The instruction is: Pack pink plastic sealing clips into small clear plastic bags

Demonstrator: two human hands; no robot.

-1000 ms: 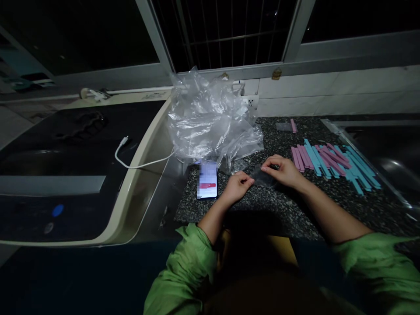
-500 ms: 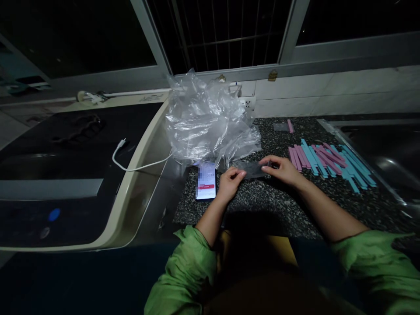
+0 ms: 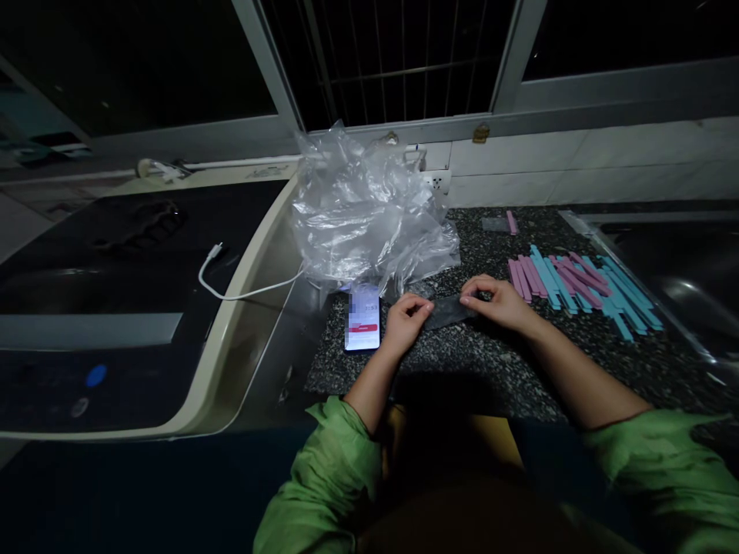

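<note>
Between my hands a small clear plastic bag [image 3: 448,312] is stretched over the dark speckled counter [image 3: 462,358]. My left hand [image 3: 405,319] pinches its left end between thumb and fingertips. At the other end my right hand [image 3: 492,300] is closed on the bag's edge. Right of my right hand lies a loose pile of flat sticks, some pink [image 3: 580,281] and some light blue [image 3: 629,296]. Farther back, a single pink stick [image 3: 511,222] rests on another small clear bag [image 3: 493,224]. A lit phone [image 3: 362,319] lies left of my left hand.
A large crumpled clear plastic bag [image 3: 369,215] stands behind the phone. At left is a washing machine [image 3: 199,385] with a white cable [image 3: 242,295] across its lid. A metal sink [image 3: 693,292] borders the counter at right. A wall socket [image 3: 439,183] sits behind.
My right hand has shifted very slightly, and the small bag between my hands now tilts a little more. Both hands keep their hold; the sticks and phone stay where they were.
</note>
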